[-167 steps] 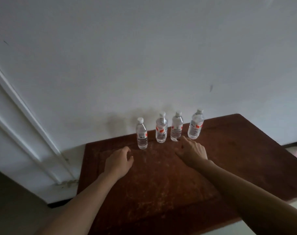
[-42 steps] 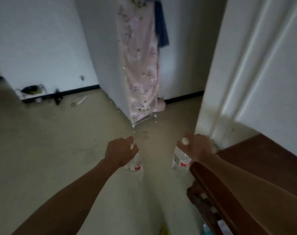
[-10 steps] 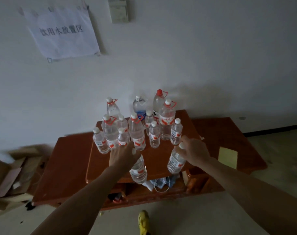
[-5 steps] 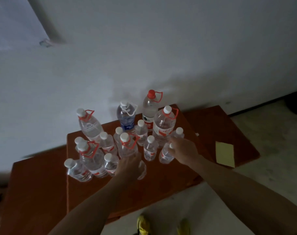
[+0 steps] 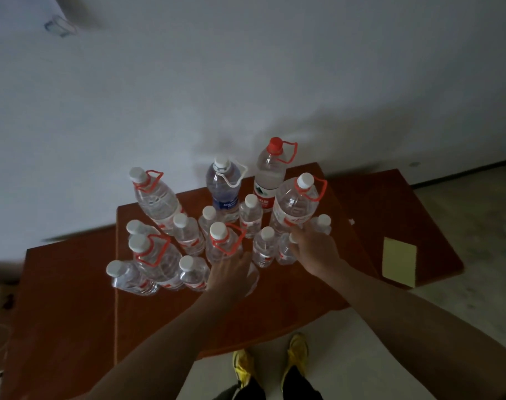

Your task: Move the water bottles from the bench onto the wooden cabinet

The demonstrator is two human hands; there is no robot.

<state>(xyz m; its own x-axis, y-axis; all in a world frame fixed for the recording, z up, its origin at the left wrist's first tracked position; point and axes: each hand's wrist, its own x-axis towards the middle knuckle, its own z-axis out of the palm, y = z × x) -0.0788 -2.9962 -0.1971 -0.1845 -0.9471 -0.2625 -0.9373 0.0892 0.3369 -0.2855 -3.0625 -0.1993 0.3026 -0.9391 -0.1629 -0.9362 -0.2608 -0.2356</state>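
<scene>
**Head view.** A crowd of water bottles stands on a reddish wooden top against a white wall. We cannot tell from this view whether the top is the bench or the cabinet.

The right hand curls its fingers round the neck of the right bottle. This is a small upright bottle at the near-right edge of the crowd, just beside another small bottle and in front of the large handled bottle.

The left hand lies over the top of the left bottle, whose clear body shows below and to the right of the palm. The fingers look fairly straight, and we cannot tell whether they close on it.

Both task bottles thus sit directly beneath their hands, in the front row.

We judge crowding to be the main hazard. A knuckle or wrist brushing the middle handled bottle, just behind the left hand, could tip it into its neighbours. Moving either small bottle at a slant could do likewise.
</scene>
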